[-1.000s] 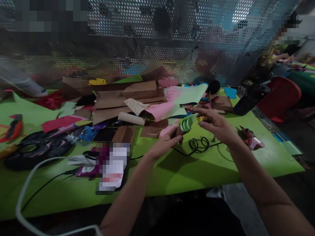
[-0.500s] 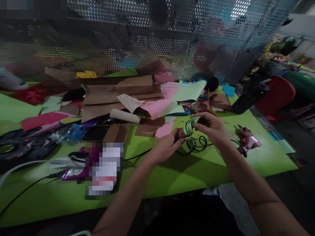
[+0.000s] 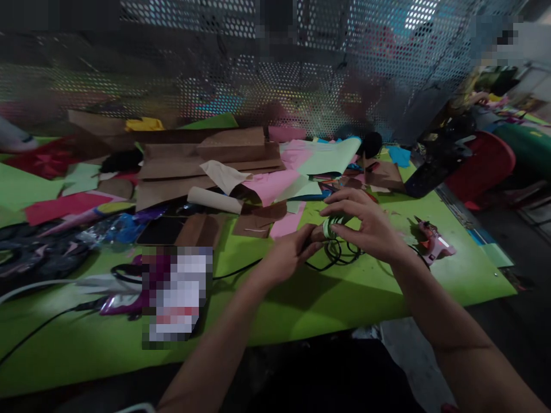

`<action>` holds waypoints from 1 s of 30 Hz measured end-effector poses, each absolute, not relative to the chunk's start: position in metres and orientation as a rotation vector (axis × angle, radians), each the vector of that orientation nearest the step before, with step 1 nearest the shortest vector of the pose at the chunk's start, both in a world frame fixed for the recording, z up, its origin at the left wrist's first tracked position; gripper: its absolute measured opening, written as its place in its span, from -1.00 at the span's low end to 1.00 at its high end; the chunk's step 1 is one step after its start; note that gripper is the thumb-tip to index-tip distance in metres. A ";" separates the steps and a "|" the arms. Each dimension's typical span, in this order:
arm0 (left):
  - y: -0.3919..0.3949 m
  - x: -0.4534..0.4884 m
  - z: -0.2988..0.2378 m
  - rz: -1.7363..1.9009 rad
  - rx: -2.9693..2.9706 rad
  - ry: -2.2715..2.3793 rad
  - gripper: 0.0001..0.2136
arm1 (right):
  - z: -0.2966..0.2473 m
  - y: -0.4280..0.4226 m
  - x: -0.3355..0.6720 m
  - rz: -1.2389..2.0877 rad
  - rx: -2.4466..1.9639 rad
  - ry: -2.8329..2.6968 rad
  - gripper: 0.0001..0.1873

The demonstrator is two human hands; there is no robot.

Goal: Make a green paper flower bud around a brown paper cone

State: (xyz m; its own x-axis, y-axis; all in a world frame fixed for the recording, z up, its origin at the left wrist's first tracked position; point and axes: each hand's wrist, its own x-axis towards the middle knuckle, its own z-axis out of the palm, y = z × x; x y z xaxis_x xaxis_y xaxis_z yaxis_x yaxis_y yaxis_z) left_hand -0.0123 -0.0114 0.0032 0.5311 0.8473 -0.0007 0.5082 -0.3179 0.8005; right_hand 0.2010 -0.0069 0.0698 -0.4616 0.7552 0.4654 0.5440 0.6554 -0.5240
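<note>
Over the green table (image 3: 301, 298) both of my hands work a small roll of pale green paper (image 3: 333, 225). My left hand (image 3: 288, 252) pinches its brown lower end from the left. My right hand (image 3: 365, 223) is curled over the roll from the right, fingers wrapped around it. Most of the roll is hidden under those fingers. A coiled black cord (image 3: 340, 252) lies on the table just beneath my hands.
A pink glue gun (image 3: 433, 241) lies right of my right hand. Brown paper bags (image 3: 206, 163), a cardboard tube (image 3: 215, 201), pink and green sheets (image 3: 310, 163) and red paper (image 3: 64, 203) litter the back. A perforated metal screen (image 3: 275, 86) stands behind. The table edge runs near me.
My right hand has closed down over the green paper roll, which showed fanned and open before. The view has shifted a little to the right.
</note>
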 end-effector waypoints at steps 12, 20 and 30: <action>-0.012 -0.008 0.009 0.459 2.108 1.190 -0.71 | 0.066 -0.005 0.200 0.336 -1.091 -2.181 -0.78; -0.012 -0.008 0.003 0.446 2.160 1.182 -0.68 | 0.065 -0.007 0.198 0.403 -1.097 -2.140 -0.79; -0.010 -0.007 -0.002 0.466 2.067 1.218 -0.69 | 0.059 -0.001 0.202 0.494 -1.100 -2.080 -0.79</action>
State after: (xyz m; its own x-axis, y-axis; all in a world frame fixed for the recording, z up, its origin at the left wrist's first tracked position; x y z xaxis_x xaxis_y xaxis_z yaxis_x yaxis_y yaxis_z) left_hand -0.0069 -0.0099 -0.0020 0.4973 0.8669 -0.0348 0.6218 -0.3282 0.7111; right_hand 0.2022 -0.0012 0.0589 -0.3758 0.8271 0.4180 0.5510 0.5621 -0.6168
